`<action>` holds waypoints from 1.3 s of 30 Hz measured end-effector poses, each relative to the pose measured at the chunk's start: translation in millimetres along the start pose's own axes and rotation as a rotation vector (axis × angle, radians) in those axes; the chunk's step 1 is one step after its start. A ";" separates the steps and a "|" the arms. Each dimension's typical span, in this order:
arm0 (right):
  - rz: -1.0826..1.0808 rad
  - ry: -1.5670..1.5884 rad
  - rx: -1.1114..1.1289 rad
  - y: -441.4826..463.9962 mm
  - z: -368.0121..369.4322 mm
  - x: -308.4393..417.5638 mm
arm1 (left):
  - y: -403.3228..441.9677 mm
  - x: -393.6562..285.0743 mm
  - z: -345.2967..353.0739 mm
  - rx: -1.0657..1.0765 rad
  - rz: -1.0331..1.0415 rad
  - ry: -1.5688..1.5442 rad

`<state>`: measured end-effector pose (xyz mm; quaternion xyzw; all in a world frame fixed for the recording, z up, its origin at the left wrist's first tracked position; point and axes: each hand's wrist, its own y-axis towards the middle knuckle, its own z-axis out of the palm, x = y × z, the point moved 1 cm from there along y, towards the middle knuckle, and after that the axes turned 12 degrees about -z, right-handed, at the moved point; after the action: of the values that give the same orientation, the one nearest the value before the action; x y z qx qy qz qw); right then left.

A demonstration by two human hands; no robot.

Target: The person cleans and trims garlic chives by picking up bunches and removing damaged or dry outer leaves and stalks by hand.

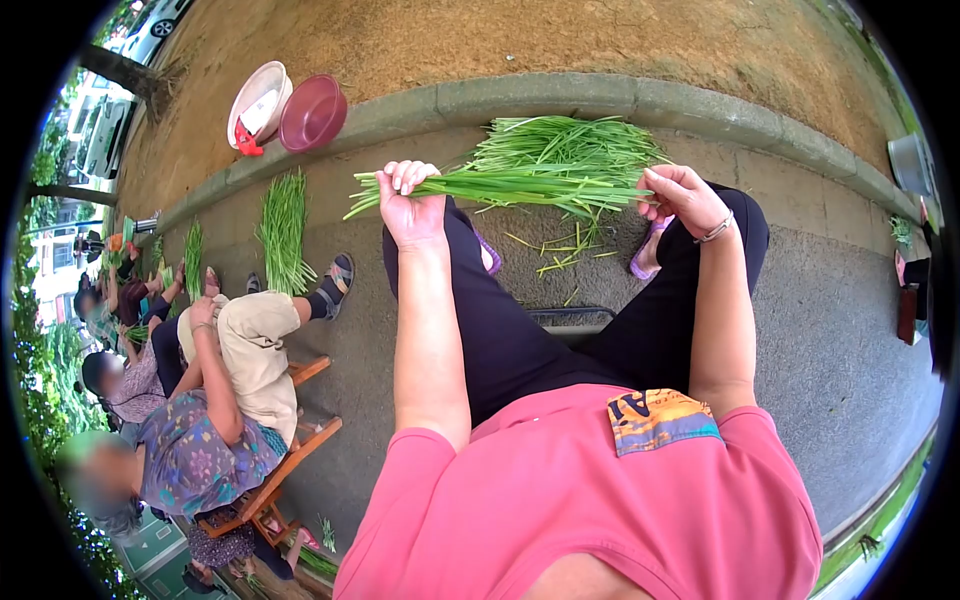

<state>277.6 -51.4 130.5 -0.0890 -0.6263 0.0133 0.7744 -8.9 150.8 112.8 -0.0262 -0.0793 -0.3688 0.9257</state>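
Observation:
A bunch of long green garlic chives (530, 188) stretches level between my hands, above my knees. My left hand (412, 208) is closed around one end of it, with short ends sticking out past the fist. At the opposite end, my right hand (690, 203) pinches the thin tips between thumb and fingers; exactly how many strands it grips is hard to see. Just beyond the bunch, a large pile of chives (560, 145) lies on the pavement against the curb. Short cut-off bits (575, 250) are scattered between my feet.
A stone curb (540, 95) runs behind the pile, with bare soil past it. A pinkish-white basin (252, 103) and a dark pink basin (315, 112) stand to the left. Another chive bundle (287, 235) lies near a person (215, 430) seated on a wooden chair (300, 450); several others sit beyond.

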 end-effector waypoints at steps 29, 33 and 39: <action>-0.233 -0.090 -0.521 18.6 1.3 -43.7 | -5.6 17.8 -1.2 0.112 -0.116 0.192; -0.252 -0.160 -0.621 20.8 -2.9 -48.5 | -7.0 18.1 -1.8 0.119 -0.133 0.190; -0.254 -0.151 -0.578 15.1 -3.1 -41.1 | -8.1 17.9 -0.5 0.091 -0.065 0.149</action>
<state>273.1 -42.3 87.8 -0.2252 -0.6660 -0.2554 0.6637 -1.6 132.7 115.3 0.0458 -0.0278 -0.3957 0.9168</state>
